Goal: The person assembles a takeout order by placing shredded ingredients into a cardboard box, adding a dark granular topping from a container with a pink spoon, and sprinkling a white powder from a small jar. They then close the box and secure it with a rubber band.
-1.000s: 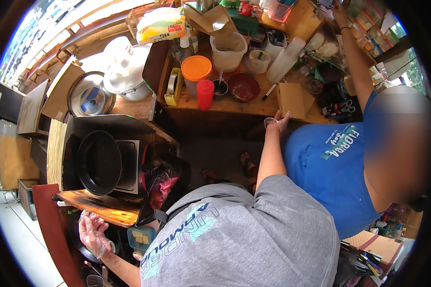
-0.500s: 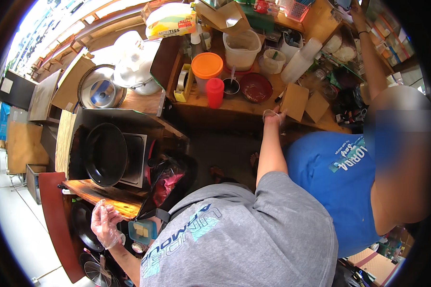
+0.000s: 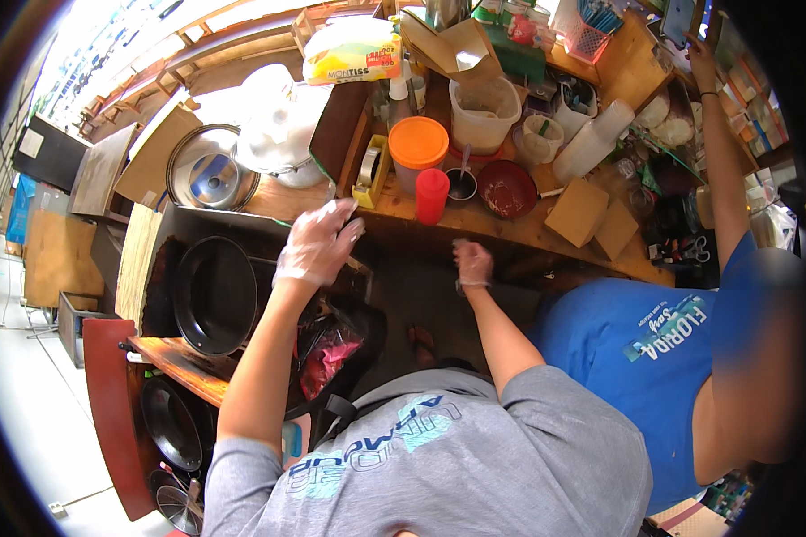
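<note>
My left hand (image 3: pixel 318 243), in a clear plastic glove, is raised beside the counter edge with its fingers apart and nothing in them. Close to it are a black frying pan (image 3: pixel 213 295) on the stove and a tape dispenser (image 3: pixel 370 170) with a yellow body. My right hand (image 3: pixel 473 263), also gloved, hangs in front of the counter with fingers curled; I see nothing in it. Beyond it stand a red squeeze bottle (image 3: pixel 432 196), an orange-lidded tub (image 3: pixel 417 148), a small dark cup (image 3: pixel 462 183) with a utensil and a dark red pan (image 3: pixel 508 189).
A person in a blue shirt (image 3: pixel 618 358) stands close on my right, one arm stretched toward a phone (image 3: pixel 678 20). Cardboard pieces (image 3: pixel 578 213) lie on the counter (image 3: pixel 528 234). A large metal pot (image 3: pixel 282 134) stands at the far left; a second pan (image 3: pixel 172 425) sits lower left.
My left hand has come up and forward from beside the wooden board to the counter. My right hand has drawn back from the counter edge near the cardboard. The view has shifted slightly.
</note>
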Demonstrator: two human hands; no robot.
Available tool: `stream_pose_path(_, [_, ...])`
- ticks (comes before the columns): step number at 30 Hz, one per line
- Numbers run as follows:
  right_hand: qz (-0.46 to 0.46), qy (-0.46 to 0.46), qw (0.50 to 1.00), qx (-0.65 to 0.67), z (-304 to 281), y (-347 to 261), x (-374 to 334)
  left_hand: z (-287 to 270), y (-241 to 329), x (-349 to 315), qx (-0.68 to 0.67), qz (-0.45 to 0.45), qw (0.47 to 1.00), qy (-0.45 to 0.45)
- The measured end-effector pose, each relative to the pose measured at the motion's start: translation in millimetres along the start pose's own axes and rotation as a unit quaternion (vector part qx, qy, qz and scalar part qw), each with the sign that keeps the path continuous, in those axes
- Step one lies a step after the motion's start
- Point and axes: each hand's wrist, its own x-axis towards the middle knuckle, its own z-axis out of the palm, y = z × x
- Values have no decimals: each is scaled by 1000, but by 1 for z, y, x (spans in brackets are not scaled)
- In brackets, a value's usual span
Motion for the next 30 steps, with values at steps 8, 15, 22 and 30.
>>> stream_pose_path(8, [-129, -232, 963, -52, 33, -47, -22, 73, 32, 219, 307, 265, 896, -182])
stream_pose_path(15, [-79, -218, 972, 36, 42, -55, -10, 88, 43, 265, 342, 228, 864, -290])
stream_pose_path(22, [-61, -210, 975, 46, 49, -52, 8, 96, 47, 261, 385, 222, 852, -276])
stream_pose_path(30, [-36, -204, 975, 76, 55, -42, 11, 89, 39, 232, 353, 159, 882, -269])
